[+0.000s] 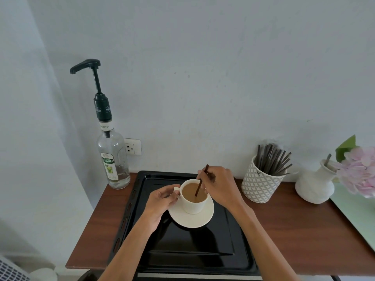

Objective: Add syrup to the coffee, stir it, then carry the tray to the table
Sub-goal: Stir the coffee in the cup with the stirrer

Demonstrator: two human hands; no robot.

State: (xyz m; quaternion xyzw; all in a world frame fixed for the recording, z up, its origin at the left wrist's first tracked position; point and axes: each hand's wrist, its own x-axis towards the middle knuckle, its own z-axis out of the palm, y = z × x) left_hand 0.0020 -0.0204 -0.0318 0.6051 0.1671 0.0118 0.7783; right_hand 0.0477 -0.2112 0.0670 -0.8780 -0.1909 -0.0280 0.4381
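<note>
A white cup (192, 205) of milky coffee (191, 194) stands on a white saucer (199, 220) in the far half of a black tray (203, 248). My left hand (160, 201) holds the cup's handle. My right hand (220, 185) pinches a dark brown stir stick (200, 180) whose lower end dips into the coffee. The syrup bottle (113, 157), clear glass with a black pump, stands upright left of the tray, almost empty.
The tray lies on a brown wooden counter (97, 226) against a pale wall. A patterned holder (259, 183) with several stir sticks stands right of the tray, then a white vase (315, 186) with pink flowers (359, 171). A wall socket (133, 147) sits behind the bottle.
</note>
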